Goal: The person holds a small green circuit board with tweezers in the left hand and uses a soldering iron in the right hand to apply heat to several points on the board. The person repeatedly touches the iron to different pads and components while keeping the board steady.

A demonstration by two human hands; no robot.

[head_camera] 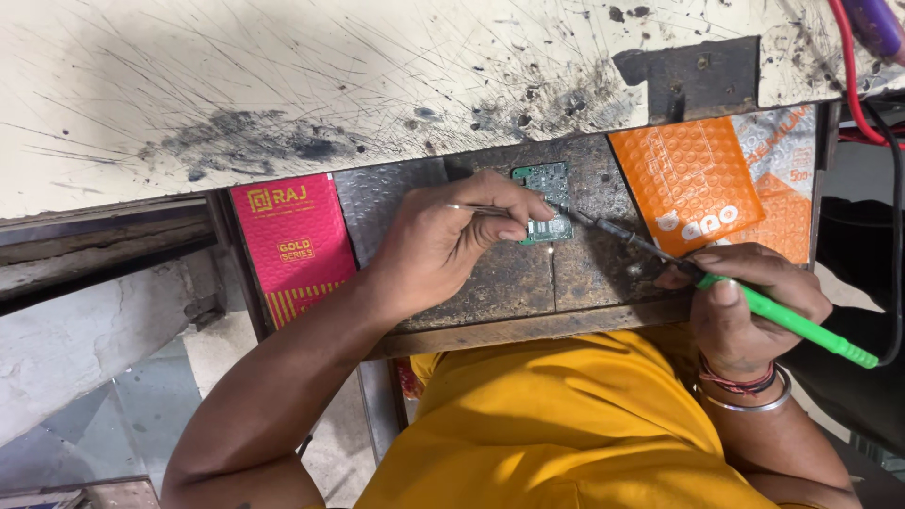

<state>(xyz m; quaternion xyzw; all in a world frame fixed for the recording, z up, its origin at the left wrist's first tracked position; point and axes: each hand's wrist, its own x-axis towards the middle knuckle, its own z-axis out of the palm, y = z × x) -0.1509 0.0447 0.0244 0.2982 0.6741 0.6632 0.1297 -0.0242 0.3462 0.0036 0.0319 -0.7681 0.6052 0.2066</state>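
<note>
Far left: a pink-red printed pouch [294,245] is lying flat at the workbench [283,85] edge, beside a silver bubble-wrap sheet [382,203]. The bench top above is showing pale, scratched and scorched paint.

Centre: the left hand [448,240] is pinching a thin strand of solder wire [476,209] between thumb and fingers, its fingertips pressing down on a small green circuit board [545,200]. The board is sitting flat on a dark, worn metal work plate [528,278], near the plate's upper edge.

Right: the right hand [749,302] is gripping a green-handled soldering iron [782,320] like a pen, its dark tip reaching leftwards and touching the board's right edge. An orange bubble pouch [693,184] is lying just above this hand. Bangles are circling the right wrist [749,391]. A yellow shirt [556,434] is filling the lower frame.
</note>
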